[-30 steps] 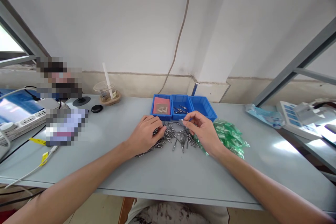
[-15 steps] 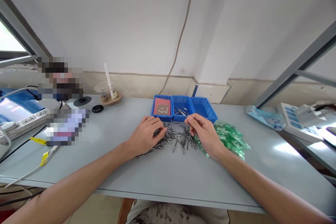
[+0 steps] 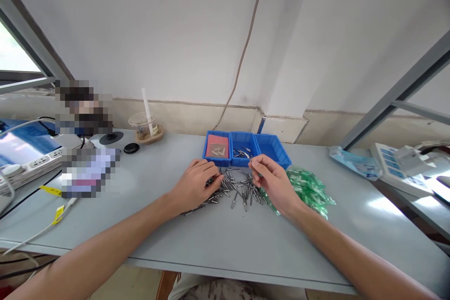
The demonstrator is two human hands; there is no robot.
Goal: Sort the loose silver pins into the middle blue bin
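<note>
My right hand (image 3: pixel 272 182) is closed in a pinch on a slim metal pin (image 3: pixel 247 155), whose tip points toward the middle blue bin. My left hand (image 3: pixel 197 185) rests with curled fingers over the left side of a pile of metal pins (image 3: pixel 228 186); its fingertips are among the pins, and what they hold is hidden. More loose pins (image 3: pixel 245 194) lie between the hands. Behind them, the middle blue bin (image 3: pixel 242 162) has several pins in it. In the left blue bin (image 3: pixel 213 161) are a red sheet (image 3: pixel 213 141) and a small clear bag of pale pieces (image 3: pixel 218 151).
A right-hand blue bin (image 3: pixel 272 149) adjoins the others. Green plastic bags (image 3: pixel 309 190) lie beside my right wrist. Leftward are a lidded cup with a straw (image 3: pixel 143 124), a black round object (image 3: pixel 131 148), a pixelated phone-like item (image 3: pixel 93 171) and power strips (image 3: pixel 45 161). A blue packet (image 3: pixel 355 163) lies right.
The view has tilted slightly, so the scene sits a little lower. The pin in my right hand's pinch shows more plainly now. My left hand stays over the pile.
</note>
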